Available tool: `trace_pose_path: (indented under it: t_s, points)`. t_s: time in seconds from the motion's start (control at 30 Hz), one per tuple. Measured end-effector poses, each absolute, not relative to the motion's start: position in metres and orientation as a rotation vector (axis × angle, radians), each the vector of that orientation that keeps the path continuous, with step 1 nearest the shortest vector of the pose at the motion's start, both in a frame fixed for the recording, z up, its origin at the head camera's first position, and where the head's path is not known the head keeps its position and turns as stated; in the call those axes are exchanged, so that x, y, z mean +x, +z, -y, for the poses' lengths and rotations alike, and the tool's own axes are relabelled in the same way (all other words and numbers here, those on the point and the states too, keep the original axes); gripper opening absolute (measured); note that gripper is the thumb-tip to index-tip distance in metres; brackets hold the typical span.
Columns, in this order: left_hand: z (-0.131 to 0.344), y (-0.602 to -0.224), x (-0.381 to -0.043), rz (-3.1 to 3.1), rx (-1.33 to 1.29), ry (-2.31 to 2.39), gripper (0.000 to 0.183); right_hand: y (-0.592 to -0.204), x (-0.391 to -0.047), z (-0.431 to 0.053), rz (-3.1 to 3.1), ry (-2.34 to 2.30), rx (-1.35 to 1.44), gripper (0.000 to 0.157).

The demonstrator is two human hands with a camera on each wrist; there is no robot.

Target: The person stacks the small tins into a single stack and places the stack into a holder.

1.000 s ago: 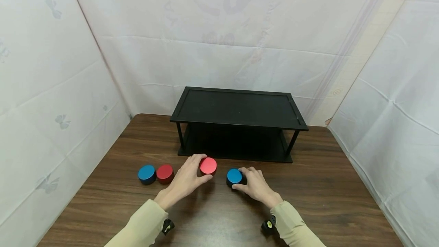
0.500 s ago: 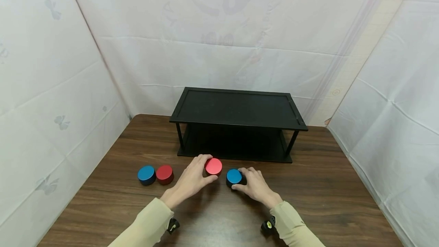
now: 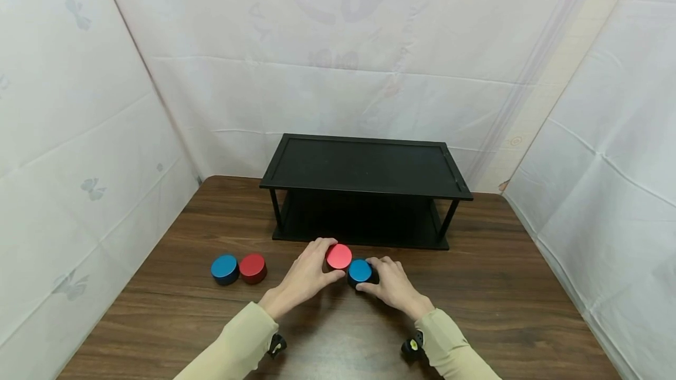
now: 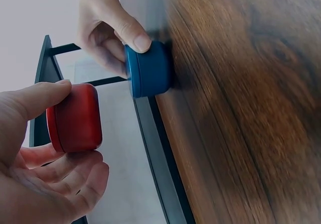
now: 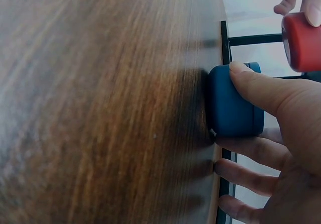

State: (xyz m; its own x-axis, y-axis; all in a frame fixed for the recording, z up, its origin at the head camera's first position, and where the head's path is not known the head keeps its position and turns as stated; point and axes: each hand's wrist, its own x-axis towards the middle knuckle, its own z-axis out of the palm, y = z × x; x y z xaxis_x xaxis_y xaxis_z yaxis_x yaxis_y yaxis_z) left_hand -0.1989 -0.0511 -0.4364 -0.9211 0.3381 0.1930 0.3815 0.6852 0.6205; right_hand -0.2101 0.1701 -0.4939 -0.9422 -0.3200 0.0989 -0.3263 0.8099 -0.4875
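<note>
My left hand (image 3: 308,273) pinches a small round red tin (image 3: 339,256) between thumb and fingers. In the left wrist view this red tin (image 4: 79,118) is off the table, a little higher than the blue one. With thumb and forefinger my right hand (image 3: 393,285) grips a round blue tin (image 3: 360,271), which stands upright on the table; a lid seam shows near its top in the right wrist view (image 5: 235,101). The two held tins are side by side, red on the left. Whether they touch is unclear in the head view.
A second blue tin (image 3: 225,268) and a second red tin (image 3: 253,267) stand side by side at the left of the wooden table (image 3: 491,286). Just behind the hands is a black two-tier rack (image 3: 369,163). White cloth (image 3: 338,92) hangs around the table.
My left hand has carried the red tin to the right, closer to the blue tin. The right hand has stayed on the blue tin in the same place.
</note>
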Motion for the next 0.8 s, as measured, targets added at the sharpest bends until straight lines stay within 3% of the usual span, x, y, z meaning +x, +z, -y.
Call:
trace_pose_path:
  t_s: [0.8]
  points:
    - [0.031,-0.442,-0.203,2.814,-0.716,-1.039,0.058,-0.495,-0.211,-0.17,2.962,0.793,0.556,0.06]
